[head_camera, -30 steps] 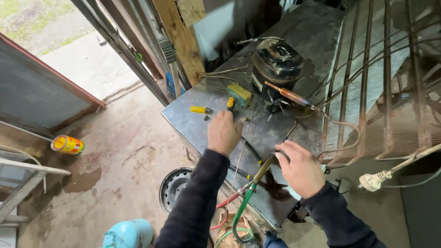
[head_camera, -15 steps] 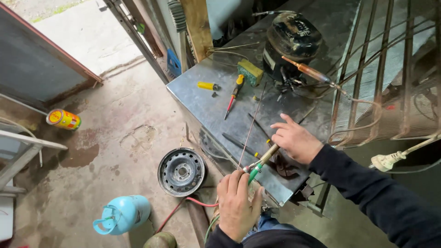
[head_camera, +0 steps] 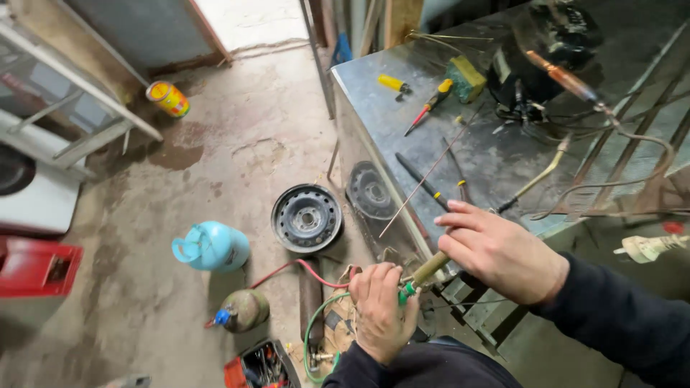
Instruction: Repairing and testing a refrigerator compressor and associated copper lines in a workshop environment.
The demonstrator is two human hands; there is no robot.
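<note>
Both hands close on one brass torch handle (head_camera: 429,269) with green valve knob, held off the grey metal bench edge (head_camera: 359,136). Your right hand (head_camera: 503,248) wraps the shaft; your left hand (head_camera: 381,312) pinches the knob, fingers curled. No flame shows; the thin filler rod (head_camera: 431,169) lies untouched, and the black compressor (head_camera: 553,43) sits beyond.

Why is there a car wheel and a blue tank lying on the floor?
I cannot tell why. The bare steel wheel rim lies flat and the blue gas cylinder lies tipped on its side, not upright, on the stained concrete floor.
</note>
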